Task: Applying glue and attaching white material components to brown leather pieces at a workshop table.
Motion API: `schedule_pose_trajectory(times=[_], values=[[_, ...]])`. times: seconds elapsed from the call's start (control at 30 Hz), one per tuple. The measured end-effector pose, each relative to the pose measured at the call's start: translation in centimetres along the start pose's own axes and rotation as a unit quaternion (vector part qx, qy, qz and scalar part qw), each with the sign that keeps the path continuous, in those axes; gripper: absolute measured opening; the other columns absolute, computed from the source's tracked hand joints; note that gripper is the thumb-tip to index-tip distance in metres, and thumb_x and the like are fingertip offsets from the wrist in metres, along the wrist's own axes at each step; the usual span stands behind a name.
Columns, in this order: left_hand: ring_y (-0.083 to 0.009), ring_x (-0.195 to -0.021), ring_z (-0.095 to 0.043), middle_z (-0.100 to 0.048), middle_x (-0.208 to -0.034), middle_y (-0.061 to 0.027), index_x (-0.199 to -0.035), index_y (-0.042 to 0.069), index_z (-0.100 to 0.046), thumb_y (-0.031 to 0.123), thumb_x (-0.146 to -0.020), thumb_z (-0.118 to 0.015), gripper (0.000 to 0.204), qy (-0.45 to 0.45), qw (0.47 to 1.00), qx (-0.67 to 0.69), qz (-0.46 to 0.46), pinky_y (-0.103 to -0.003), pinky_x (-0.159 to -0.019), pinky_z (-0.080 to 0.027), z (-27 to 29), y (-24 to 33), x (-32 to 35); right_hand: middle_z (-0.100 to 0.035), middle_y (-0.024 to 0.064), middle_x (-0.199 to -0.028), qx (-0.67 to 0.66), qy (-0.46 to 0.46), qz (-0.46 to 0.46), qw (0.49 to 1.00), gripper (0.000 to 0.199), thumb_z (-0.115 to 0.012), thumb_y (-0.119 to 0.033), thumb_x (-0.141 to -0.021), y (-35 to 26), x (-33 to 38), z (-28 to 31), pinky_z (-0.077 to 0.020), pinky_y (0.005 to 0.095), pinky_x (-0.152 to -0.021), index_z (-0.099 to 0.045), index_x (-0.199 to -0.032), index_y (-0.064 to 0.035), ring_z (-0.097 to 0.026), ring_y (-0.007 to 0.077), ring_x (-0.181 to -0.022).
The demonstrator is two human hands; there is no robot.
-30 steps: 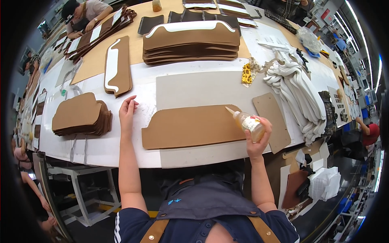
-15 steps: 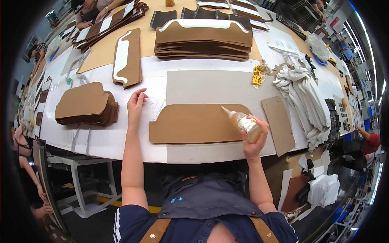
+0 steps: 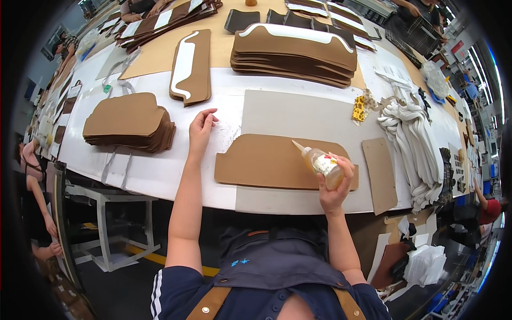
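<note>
A brown flat panel (image 3: 266,165) with a curved upper edge lies in front of me, partly on a grey board (image 3: 288,114). My right hand (image 3: 336,186) is wrapped round a clear squeeze bottle (image 3: 324,164) with amber liquid and a long pale nozzle. The bottle is tilted over the panel's right half, its tip pointing up and left near the upper edge. Whether the tip touches the panel I cannot tell. My left hand (image 3: 201,129) is just left of the panel, over the white tabletop (image 3: 224,96), with loosely bent fingers and nothing visible in them.
Brown panels are stacked at the left (image 3: 122,114) and the back (image 3: 293,53); a brown piece with a white strip (image 3: 191,66) lies between. To the right are a tan strip (image 3: 379,176), white curved strips (image 3: 408,152) and a yellow patterned scrap (image 3: 362,106). Other people work around the table.
My view has turned, so the table and its things sit further right and tilted. The bottle in my right hand has shifted left relative to the panel. My left hand stays beside the panel.
</note>
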State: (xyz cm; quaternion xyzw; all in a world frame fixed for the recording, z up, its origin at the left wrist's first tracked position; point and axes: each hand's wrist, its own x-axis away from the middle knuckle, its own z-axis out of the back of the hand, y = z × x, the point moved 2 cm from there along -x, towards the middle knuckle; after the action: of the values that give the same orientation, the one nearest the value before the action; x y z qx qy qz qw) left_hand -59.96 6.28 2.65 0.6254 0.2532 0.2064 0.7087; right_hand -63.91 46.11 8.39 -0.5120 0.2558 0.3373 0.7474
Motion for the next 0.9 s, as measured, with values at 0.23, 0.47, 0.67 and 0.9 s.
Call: schedule_pose_trajectory(times=[0.23,0.47,0.67,0.9], values=[[-0.0067,-0.084,-0.057,-0.067,-0.091,-0.0001,-0.121,0.002,-0.071,0.013,-0.107,-0.054,0.025,-0.001,1.0,-0.004,-0.011,-0.023,-0.078,-0.048,-0.2,-0.1,0.0,-0.056,0.0212,-0.127,-0.015,-0.018,0.003,1.0,0.059,-0.082,-0.009,-0.087,-0.9,-0.4,-1.6,-0.0549,0.0457,-0.099,-0.049,-0.136,-0.0058,-0.063,0.0365,-0.117],[-0.0049,-0.084,-0.053,-0.066,-0.092,0.0019,-0.123,0.002,-0.07,0.014,-0.107,-0.054,0.026,-0.001,1.0,-0.007,0.002,-0.021,-0.077,-0.045,-0.3,-0.3,-0.1,-0.056,0.0213,-0.128,-0.04,-0.034,0.003,0.999,0.058,-0.082,-0.008,-0.087,-1.4,-0.6,-3.5,-0.0549,0.0462,-0.1,-0.05,-0.136,-0.0058,-0.063,0.0366,-0.117],[-0.0086,-0.081,-0.06,-0.07,-0.088,-0.0008,-0.119,0.004,-0.072,0.015,-0.106,-0.055,0.024,0.022,0.999,-0.024,-0.014,-0.025,-0.077,-0.05,-0.2,-1.0,-0.2,-0.056,0.0207,-0.128,-0.062,-0.044,0.014,0.997,0.058,-0.082,-0.01,-0.088,-2.0,-0.9,-5.0,-0.0554,0.0467,-0.099,-0.05,-0.135,-0.0055,-0.063,0.0366,-0.118],[-0.0098,-0.081,-0.064,-0.072,-0.089,-0.0021,-0.118,0.004,-0.073,0.015,-0.105,-0.055,0.024,0.027,0.999,-0.036,-0.012,-0.026,-0.078,-0.052,-0.4,-0.5,0.0,-0.056,0.0203,-0.127,-0.068,-0.061,0.025,0.996,0.058,-0.083,-0.011,-0.087,-2.4,-1.3,-6.5,-0.0557,0.0464,-0.098,-0.05,-0.135,-0.0055,-0.063,0.0363,-0.117]])
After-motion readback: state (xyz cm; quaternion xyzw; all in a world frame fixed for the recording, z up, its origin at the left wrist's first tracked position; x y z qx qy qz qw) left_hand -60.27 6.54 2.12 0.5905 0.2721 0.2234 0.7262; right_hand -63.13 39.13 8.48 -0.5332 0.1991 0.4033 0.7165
